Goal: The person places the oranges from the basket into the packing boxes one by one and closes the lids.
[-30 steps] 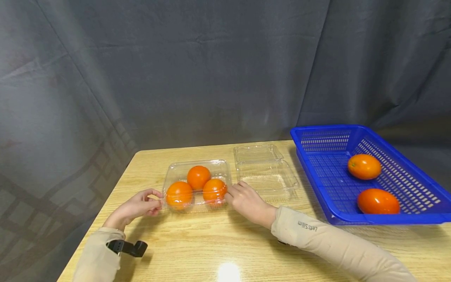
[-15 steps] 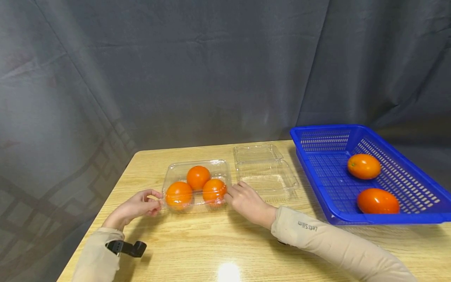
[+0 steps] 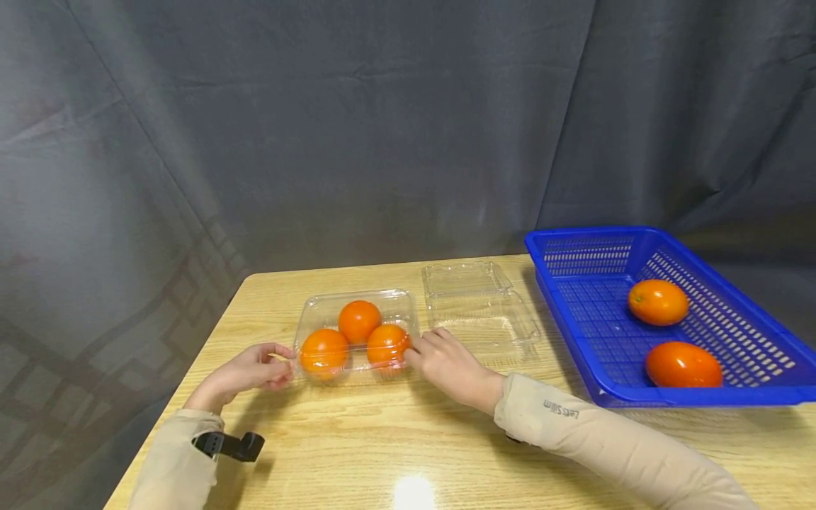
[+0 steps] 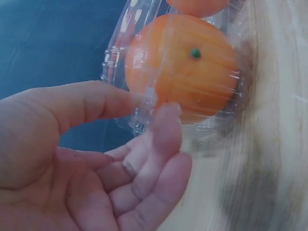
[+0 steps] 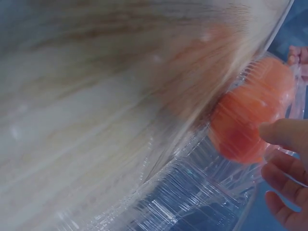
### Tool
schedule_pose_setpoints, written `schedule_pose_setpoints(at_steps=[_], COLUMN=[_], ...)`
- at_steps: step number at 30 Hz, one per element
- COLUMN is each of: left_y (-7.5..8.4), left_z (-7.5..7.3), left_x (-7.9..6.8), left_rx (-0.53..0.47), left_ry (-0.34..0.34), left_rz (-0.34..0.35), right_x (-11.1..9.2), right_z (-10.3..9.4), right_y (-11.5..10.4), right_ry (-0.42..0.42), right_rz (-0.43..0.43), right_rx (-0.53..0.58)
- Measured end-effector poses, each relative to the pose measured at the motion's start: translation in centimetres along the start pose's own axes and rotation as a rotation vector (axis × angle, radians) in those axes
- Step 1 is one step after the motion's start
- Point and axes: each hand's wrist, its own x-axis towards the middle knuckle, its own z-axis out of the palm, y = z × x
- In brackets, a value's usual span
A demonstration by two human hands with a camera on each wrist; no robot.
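In the head view, a clear plastic clamshell container (image 3: 395, 301) lies on the table with its lid down over three oranges (image 3: 360, 322). My left hand (image 3: 251, 372) is at its front left corner, pinching the rim between thumb and fingers. Close by in the left wrist view, one orange (image 4: 180, 67) with a green stem spot shows through the plastic. My right hand (image 3: 454, 372) pinches the rim at the front right corner; its fingertips are partly hidden in the head view. The right wrist view shows the thumb (image 5: 284, 134) against the plastic beside an orange.
A second clear plastic container (image 3: 478, 304) lies spread open behind the right hand. The blue basket (image 3: 574, 347) at the right holds two orange fruits (image 3: 659, 302). A grey curtain (image 3: 395, 142) hangs behind the wooden table (image 3: 357, 446).
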Motion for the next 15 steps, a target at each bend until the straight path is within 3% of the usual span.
schedule_pose_setpoints(at_steps=[8,15], left_y=[1.5,3.5], left_z=[0.1,0.9], left_x=[-0.3,-0.3], left_rx=[0.188,0.351], left_ry=[0.223,0.348], left_rz=[-0.019,0.042], right_x=[0.1,-0.1], right_z=[-0.5,-1.2], right_y=[0.1,0.2], right_ry=[-0.025,-0.06], right_rz=[0.001,0.018], right_rx=[0.007,0.028])
